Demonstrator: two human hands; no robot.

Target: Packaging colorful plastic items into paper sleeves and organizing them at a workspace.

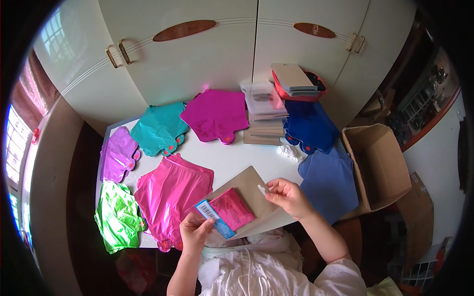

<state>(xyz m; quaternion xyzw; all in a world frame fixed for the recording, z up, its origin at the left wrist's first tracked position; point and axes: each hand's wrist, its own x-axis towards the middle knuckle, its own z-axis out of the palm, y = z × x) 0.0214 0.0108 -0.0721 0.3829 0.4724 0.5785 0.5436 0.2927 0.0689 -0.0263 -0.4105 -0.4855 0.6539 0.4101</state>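
Pinching a blue-labelled pink packet, the left hand holds it over a grey-brown card; the right hand grips the card's edge, the packet lying between both hands.

At lower centre, a glossy pink packet looks like plastic film against a smooth, greyish backing card. The green sheet at lower left resembles shiny, crinkled foil; the box at right is matt cardboard.
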